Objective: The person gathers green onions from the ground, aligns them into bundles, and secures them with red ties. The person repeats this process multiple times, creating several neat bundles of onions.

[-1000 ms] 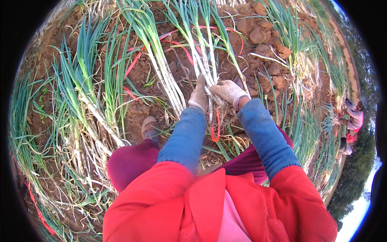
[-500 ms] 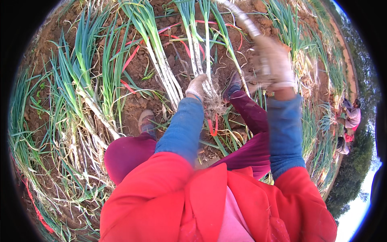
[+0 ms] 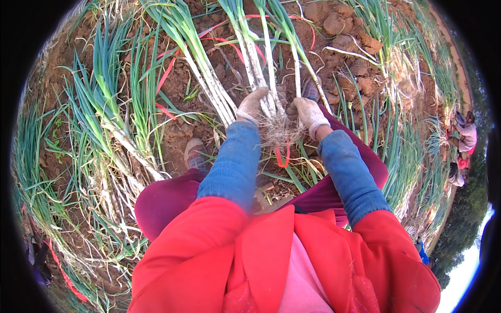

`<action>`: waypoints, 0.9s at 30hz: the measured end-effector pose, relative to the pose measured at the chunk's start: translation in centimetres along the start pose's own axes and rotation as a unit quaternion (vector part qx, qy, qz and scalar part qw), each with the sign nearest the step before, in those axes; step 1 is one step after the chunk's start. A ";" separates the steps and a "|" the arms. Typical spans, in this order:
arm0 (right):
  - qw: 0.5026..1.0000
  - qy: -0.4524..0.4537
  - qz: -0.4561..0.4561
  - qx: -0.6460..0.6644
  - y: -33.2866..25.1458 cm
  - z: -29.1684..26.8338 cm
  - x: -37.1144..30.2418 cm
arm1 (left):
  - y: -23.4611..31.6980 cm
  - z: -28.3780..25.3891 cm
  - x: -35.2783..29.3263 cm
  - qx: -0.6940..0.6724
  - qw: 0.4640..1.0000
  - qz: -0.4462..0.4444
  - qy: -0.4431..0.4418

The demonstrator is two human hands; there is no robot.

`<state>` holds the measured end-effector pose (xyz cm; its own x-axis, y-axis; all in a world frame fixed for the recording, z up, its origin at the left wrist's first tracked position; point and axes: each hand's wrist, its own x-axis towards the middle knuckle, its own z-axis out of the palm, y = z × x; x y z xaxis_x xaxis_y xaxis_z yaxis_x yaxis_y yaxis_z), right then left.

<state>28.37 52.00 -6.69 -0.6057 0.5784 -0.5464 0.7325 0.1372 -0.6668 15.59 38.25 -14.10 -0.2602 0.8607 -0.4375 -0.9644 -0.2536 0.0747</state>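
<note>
Right hand point(image 3: 311, 113) has lowered, gripping an onion stalk point(image 3: 297, 73); left hand point(image 3: 252, 104) grips a bundle point(image 3: 254, 65). Likely light, snappable: hold low.

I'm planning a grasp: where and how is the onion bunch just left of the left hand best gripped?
Likely around the middle of its white stems, from the left: they lie straight and close together, and soil shows on that side, while the left hand is close on the right. The leaves fan out more.
</note>
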 end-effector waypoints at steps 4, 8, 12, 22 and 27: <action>0.993 -0.065 0.066 0.068 -1.3 1.9 0.3 | 0.1 0.0 0.3 0.150 0.980 0.061 0.117; 0.969 -0.104 0.089 0.204 -2.3 1.2 0.4 | 1.0 0.1 -0.1 0.244 0.957 0.042 0.150; 0.951 -0.131 0.068 0.273 -2.6 -0.8 0.2 | 1.4 0.6 -0.7 0.167 0.977 0.012 0.131; 0.965 -0.177 0.095 0.169 -0.8 0.1 0.4 | 1.1 -0.8 1.6 0.223 0.969 0.017 0.109; 0.994 -0.092 0.061 -0.015 -3.4 -0.8 -0.3 | 3.2 0.5 0.9 0.359 0.908 0.081 0.197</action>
<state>26.29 52.06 -3.83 -0.5567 0.4359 -0.7072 0.8110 0.1007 -0.5763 12.29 38.41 -13.82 -0.5012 0.5764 -0.6454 -0.7332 0.1132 0.6705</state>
